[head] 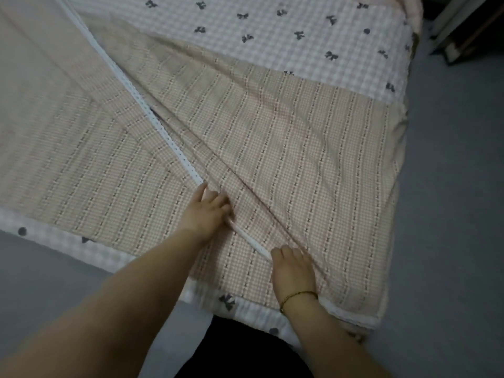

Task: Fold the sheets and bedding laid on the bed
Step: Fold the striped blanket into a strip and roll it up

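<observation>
The bed [413,28] fills most of the view, with grey floor [450,186] on its right and along the near side. A pale checked cover [272,36] printed with dark bows lies over it, showing across the far end and as a strip along the near edge. On top of the cover lies the sheet [300,137], pink check with dotted stripes. It takes up the near half of the bed and hangs a little over the right edge, with long creases running diagonally toward the person. A narrow white trim [152,115] crosses the sheet from the far left corner down to the hands, where one layer overlaps another.

The left hand [207,211] sits on the trim, thumb stretched along it and fingers curled, its grip clenched on that edge. Just nearer, the right hand [293,271] has its knuckles up and fingers tucked under, grasping the same trim where it ends. A thin bracelet [298,296] circles the right wrist.
</observation>
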